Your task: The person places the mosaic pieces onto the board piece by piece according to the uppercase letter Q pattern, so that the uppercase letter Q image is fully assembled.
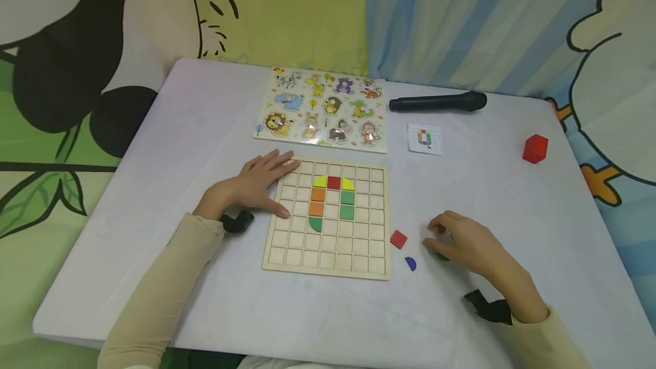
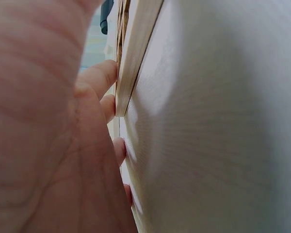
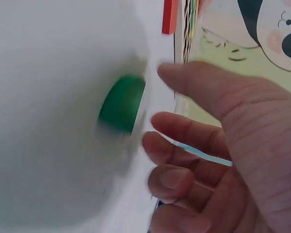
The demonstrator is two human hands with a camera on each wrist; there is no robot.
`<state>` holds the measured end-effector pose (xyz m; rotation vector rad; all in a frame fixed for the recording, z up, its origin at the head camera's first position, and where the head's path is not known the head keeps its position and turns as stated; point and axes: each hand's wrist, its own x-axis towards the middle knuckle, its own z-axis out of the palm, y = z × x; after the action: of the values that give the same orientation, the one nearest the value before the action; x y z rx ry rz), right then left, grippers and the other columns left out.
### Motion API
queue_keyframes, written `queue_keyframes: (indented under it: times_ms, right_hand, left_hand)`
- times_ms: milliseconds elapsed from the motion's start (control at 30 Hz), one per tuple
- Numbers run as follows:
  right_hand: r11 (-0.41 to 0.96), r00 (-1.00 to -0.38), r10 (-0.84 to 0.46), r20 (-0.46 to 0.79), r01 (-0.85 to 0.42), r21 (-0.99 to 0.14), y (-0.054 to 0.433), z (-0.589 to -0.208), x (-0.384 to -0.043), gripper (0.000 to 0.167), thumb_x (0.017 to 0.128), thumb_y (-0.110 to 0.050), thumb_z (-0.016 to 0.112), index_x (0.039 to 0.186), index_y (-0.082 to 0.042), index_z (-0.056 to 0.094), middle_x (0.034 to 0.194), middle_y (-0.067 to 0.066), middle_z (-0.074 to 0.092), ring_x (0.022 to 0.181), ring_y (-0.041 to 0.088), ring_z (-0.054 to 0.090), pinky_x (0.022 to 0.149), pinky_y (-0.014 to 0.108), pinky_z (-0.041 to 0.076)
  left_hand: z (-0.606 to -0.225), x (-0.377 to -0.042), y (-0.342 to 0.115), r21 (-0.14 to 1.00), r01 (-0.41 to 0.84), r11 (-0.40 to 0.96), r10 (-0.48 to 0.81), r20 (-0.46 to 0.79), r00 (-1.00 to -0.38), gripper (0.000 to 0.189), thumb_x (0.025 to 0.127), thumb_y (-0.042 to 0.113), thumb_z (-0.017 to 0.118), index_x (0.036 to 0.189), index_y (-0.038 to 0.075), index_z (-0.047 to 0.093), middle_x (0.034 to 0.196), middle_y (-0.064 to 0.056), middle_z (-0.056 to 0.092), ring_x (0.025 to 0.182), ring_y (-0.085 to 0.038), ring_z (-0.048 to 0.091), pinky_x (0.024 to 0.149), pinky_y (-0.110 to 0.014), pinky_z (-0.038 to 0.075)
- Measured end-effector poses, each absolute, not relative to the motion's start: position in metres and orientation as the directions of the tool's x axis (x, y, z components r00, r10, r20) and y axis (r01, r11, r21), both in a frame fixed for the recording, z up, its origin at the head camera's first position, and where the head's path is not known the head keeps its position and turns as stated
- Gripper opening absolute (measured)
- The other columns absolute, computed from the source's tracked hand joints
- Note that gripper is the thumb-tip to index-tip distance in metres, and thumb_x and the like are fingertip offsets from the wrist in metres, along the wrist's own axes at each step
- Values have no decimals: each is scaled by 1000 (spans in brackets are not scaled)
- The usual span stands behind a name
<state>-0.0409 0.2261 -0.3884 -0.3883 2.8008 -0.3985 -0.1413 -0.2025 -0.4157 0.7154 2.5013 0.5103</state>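
Note:
A wooden grid board [image 1: 274, 265] lies mid-table. In its cells are a red square [image 1: 333, 183], yellow rounded corner pieces [image 1: 347, 184], orange squares [image 1: 316, 208], green squares [image 1: 347, 212] and a green rounded piece [image 1: 315, 224]. My left hand [image 1: 256, 184] spreads over the board's left edge, fingers touching it. Over the table to the right is my right hand [image 1: 468, 244], thumb and fingers apart with nothing between them. Close under it lies a loose green piece with a curved side [image 3: 121, 104], mostly hidden in the head view.
Between board and right hand lie a loose red square [image 1: 398, 239] and a blue half circle [image 1: 411, 263]. Behind the board are an animal puzzle [image 1: 320, 110], a black microphone [image 1: 438, 102] and a pattern card [image 1: 424, 139]. A red block [image 1: 535, 148] stands far right.

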Motion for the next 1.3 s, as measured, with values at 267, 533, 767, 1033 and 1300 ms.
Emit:
queue_keyframes:
  times_ms: [267,533,767,1033,1300]
  right_hand:
    - [936,-900,-284,-330,-186,-298,241,-391,-33,39,74,-35,84,95,-9,65,91,-1,60,81,16,55,77,41,54]
    - [940,-893,-280,-354,-180,-289,244,-389,-33,34,75,-32,84,89,-9,64,83,-1,57,74,15,51,68,34,52]
    - [943,-889,-270,-370,-168,-286,245,-386,-35,25,79,-28,81,91,-12,66,83,-4,61,77,15,55,75,42,56]
    - [916,-894,-341,-291,-245,-318,246,-386,-35,29,79,-14,80,105,-10,68,96,0,64,77,14,56,73,36,57]
    - [920,-909,-323,-262,-237,-311,245,-387,-34,47,79,-16,81,121,-7,62,118,12,57,79,17,57,71,38,58]
  left_hand:
    - [-418,-142,-205,455,375,807,552,-360,-752,116,70,63,77,158,24,14,166,0,-3,151,-31,-12,118,-58,-1]
    - [-421,-142,-204,466,381,799,563,-354,-747,116,70,63,77,158,23,14,166,-1,-2,151,-32,-11,118,-59,0]
    - [-418,-142,-203,460,388,798,565,-351,-746,116,70,63,78,158,23,14,166,-1,-2,151,-32,-11,118,-59,-1]
    - [-418,-142,-202,460,389,798,565,-349,-748,116,70,63,77,158,22,14,166,-3,-1,151,-33,-11,117,-60,-1]
    - [-420,-142,-203,455,390,801,563,-349,-750,116,71,63,77,159,23,13,166,-1,-3,151,-32,-12,118,-59,-1]
